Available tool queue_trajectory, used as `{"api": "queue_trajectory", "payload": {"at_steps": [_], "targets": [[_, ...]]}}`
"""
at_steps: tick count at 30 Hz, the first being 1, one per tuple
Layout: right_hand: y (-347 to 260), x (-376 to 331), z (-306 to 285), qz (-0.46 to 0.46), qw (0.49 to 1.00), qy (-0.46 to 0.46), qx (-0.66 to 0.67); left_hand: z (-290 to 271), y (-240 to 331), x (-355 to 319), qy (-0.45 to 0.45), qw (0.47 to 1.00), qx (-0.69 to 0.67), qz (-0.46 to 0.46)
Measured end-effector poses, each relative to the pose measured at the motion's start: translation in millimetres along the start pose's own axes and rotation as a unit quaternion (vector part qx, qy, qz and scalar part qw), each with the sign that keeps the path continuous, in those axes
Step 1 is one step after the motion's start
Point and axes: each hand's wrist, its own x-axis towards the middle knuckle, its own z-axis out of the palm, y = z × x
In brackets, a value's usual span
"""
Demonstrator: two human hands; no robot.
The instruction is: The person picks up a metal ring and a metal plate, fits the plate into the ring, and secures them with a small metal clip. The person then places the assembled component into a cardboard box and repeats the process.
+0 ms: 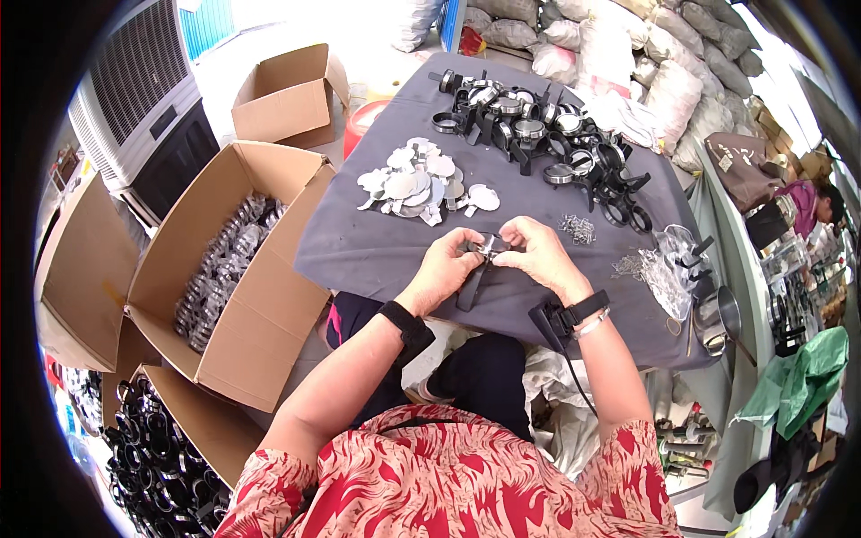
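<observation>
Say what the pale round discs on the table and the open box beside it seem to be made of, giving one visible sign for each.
The pale round tabbed discs look like thin sheet metal or mirror-like plastic: flat, silvery-white and glaring in the light; which one is unclear. The big open brown box looks like corrugated cardboard: matt tan walls, folded flaps, creased edges.

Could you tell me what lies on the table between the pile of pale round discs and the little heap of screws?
In the head view, only bare grey cloth lies between the discs and the screws; both hands sit nearer the table edge.
</observation>
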Motion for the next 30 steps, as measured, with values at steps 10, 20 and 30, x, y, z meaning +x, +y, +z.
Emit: {"api": "queue_trajectory", "payload": {"at_steps": [10,20,30], "targets": [[12.4,-47.1,-35.5,0.019,0.95,-0.065,-0.306,4.2,24.5,-9.2,0.069,0.994,-0.034,-0.083],[-24.6,-36.2,-0.4,0.088,0.984,-0.034,0.154,-10.6,28.7,-2.7,0.035,0.992,-0.033,-0.118],[-6.8,-16.1,34.8,-0.113,0.99,0.081,0.017,-19.1,14.7,5.1,0.006,0.997,-0.038,-0.065]]}}
